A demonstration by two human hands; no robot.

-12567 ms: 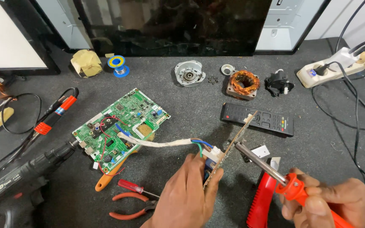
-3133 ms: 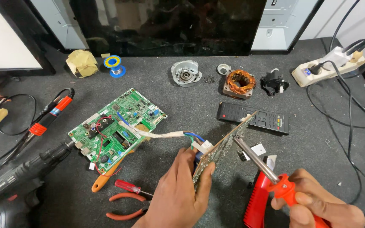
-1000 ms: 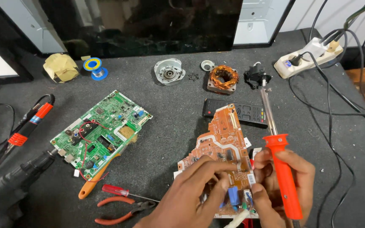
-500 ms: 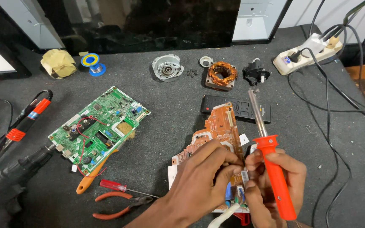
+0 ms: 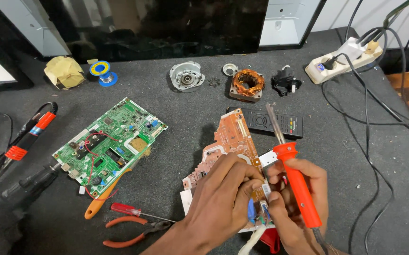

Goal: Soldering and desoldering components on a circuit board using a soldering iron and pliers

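Toward the counter's point(image 5: 176, 118) left edge a dark power tool point(image 5: 10, 203) is lying beside red-and-black probes point(image 5: 29, 137), and near the back edge a crumpled yellow wad point(image 5: 64, 72) is sitting just left of a blue-and-yellow solder spool point(image 5: 103, 73). A green circuit board point(image 5: 110, 146) is resting left of centre, partly over an orange-handled tool point(image 5: 101, 198), with red pliers point(image 5: 136, 231) and a red screwdriver point(image 5: 138, 212) near the front edge. At the front middle, the left hand point(image 5: 223, 203) is pinching parts on the orange circuit board point(image 5: 223, 146), which is lying flat beneath both hands. The right hand point(image 5: 294, 203) is gripping an orange soldering iron point(image 5: 294, 174), tip pointing away, while its fingers are touching the board's near end. Behind are lying a grey motor housing point(image 5: 186, 76), a copper coil point(image 5: 248, 84), a black remote point(image 5: 280, 123), and at the back right corner a white power strip point(image 5: 344, 59).
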